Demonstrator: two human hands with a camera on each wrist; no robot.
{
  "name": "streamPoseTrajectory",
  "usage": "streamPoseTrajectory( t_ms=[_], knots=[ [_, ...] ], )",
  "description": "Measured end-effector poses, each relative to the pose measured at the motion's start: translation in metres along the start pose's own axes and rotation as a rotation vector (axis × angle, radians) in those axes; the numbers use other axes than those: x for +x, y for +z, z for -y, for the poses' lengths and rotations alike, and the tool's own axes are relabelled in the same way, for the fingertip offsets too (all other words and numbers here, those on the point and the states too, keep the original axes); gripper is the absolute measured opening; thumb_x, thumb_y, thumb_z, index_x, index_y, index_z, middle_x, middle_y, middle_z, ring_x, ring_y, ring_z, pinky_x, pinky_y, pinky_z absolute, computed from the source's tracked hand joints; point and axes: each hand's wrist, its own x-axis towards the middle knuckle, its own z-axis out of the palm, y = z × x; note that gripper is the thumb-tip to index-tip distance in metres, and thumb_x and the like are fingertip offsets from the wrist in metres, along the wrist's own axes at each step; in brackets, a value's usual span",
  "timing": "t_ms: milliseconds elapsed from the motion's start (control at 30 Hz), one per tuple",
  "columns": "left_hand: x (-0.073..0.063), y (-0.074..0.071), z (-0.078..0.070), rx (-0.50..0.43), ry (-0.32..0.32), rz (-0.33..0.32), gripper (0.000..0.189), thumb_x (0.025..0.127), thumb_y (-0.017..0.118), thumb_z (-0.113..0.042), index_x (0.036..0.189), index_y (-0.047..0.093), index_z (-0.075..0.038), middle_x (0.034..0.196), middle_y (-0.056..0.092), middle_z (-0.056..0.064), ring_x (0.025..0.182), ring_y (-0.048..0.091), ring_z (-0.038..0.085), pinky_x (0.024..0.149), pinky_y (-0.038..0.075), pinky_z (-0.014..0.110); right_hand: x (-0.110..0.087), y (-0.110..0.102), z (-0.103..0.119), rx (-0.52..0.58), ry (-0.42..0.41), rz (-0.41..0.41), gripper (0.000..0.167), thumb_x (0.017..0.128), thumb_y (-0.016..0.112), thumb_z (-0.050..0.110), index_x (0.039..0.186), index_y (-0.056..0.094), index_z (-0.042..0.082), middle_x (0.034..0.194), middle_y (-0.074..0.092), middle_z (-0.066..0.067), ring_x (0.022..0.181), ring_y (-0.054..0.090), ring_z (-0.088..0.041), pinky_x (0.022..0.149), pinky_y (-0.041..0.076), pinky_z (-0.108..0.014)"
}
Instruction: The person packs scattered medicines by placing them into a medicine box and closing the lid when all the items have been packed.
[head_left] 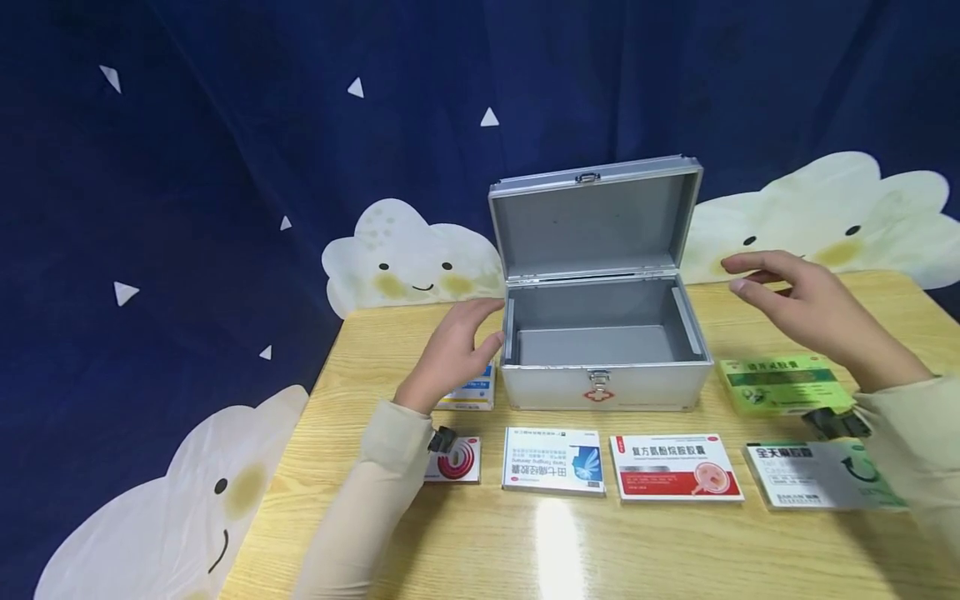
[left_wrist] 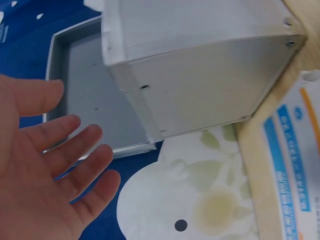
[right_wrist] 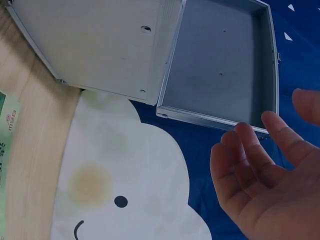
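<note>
In the head view, a silver rectangular metal case [head_left: 551, 388] is placed near the far edge of the pale wooden surface [head_left: 480, 554], its hinged lid [head_left: 592, 225] raised. The left hand [head_left: 456, 346] is held just beside the case's left wall, thumb and fingers parted; whether the wall is touched cannot be told. The right hand [head_left: 806, 304] is held above the surface towards its right edge, fingers bent, thumb apart, with nothing gripped. A blue-and-white cardboard carton [head_left: 477, 392] is partly covered by the left hand, and a yellow-green cardboard carton [head_left: 783, 385] is set right of the case. Between the surface's left and right edges, four flat printed cartons [head_left: 678, 469] are lined up before the case. In the left wrist view, spread fingers are seen beside the case and lid. In the right wrist view, loosely curved fingers are shown near the lid.
</note>
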Motion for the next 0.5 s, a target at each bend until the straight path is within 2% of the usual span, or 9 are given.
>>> streamPoseTrajectory(
  t_ms=[33, 167, 267, 333, 400, 433, 500],
  knots=[
    [-0.001, 0.001, 0.001, 0.004, -0.006, 0.027, 0.047, 0.097, 0.059, -0.022, 0.141, 0.054, -0.006, 0.146, 0.054, 0.011, 0.139, 0.046, 0.030, 0.118, 0.035, 0.045, 0.000, 0.001, -0.001, -0.006, -0.002, -0.008, 0.054, 0.103, 0.046, 0.046, 0.145, 0.047, 0.012, 0.148, 0.045, -0.022, 0.121, 0.047, -0.041, 0.083, 0.045, -0.038],
    [-0.005, 0.005, 0.006, 0.006, -0.030, 0.100, 0.053, 0.098, 0.059, -0.027, 0.145, 0.049, -0.007, 0.151, 0.049, 0.012, 0.143, 0.042, 0.031, 0.120, 0.032, 0.047, -0.003, 0.003, -0.004, -0.016, -0.017, -0.021, 0.052, 0.103, 0.048, 0.043, 0.143, 0.049, 0.010, 0.146, 0.047, -0.021, 0.120, 0.046, -0.035, 0.082, 0.042, -0.029],
    [-0.007, 0.007, 0.009, 0.006, -0.036, 0.114, 0.056, 0.097, 0.059, -0.029, 0.147, 0.047, -0.008, 0.153, 0.047, 0.012, 0.144, 0.040, 0.030, 0.120, 0.031, 0.046, -0.005, 0.004, -0.008, -0.011, -0.028, -0.008, 0.052, 0.103, 0.048, 0.041, 0.143, 0.048, 0.007, 0.147, 0.045, -0.024, 0.122, 0.045, -0.038, 0.088, 0.045, -0.042],
    [-0.008, 0.008, 0.010, 0.015, -0.034, 0.121, 0.058, 0.096, 0.059, -0.031, 0.148, 0.045, -0.008, 0.154, 0.046, 0.011, 0.145, 0.039, 0.030, 0.121, 0.030, 0.045, -0.007, 0.004, -0.011, -0.031, -0.027, -0.012, 0.051, 0.103, 0.048, 0.041, 0.143, 0.049, 0.009, 0.146, 0.046, -0.022, 0.121, 0.044, -0.037, 0.086, 0.047, -0.040],
    [-0.009, 0.009, 0.011, 0.018, -0.030, 0.124, 0.060, 0.096, 0.059, -0.032, 0.149, 0.045, -0.008, 0.154, 0.046, 0.010, 0.145, 0.038, 0.030, 0.121, 0.030, 0.045, -0.009, 0.004, -0.016, -0.026, -0.038, -0.007, 0.050, 0.103, 0.049, 0.039, 0.142, 0.049, 0.007, 0.146, 0.045, -0.024, 0.120, 0.044, -0.036, 0.089, 0.046, -0.050],
    [-0.009, 0.009, 0.011, 0.021, -0.028, 0.127, 0.060, 0.096, 0.059, -0.032, 0.149, 0.044, -0.008, 0.155, 0.046, 0.010, 0.146, 0.038, 0.029, 0.121, 0.030, 0.045, -0.010, 0.004, -0.018, -0.033, -0.037, -0.010, 0.049, 0.103, 0.049, 0.039, 0.142, 0.049, 0.008, 0.146, 0.045, -0.023, 0.118, 0.046, -0.028, 0.087, 0.046, -0.046],
    [-0.010, 0.009, 0.011, 0.024, -0.023, 0.132, 0.061, 0.096, 0.059, -0.033, 0.149, 0.044, -0.008, 0.155, 0.045, 0.009, 0.145, 0.038, 0.030, 0.121, 0.030, 0.045, -0.012, 0.003, -0.024, -0.046, -0.036, -0.013, 0.049, 0.102, 0.051, 0.039, 0.142, 0.051, 0.010, 0.146, 0.046, -0.021, 0.110, 0.046, -0.008, 0.083, 0.045, -0.030]
  ],
)
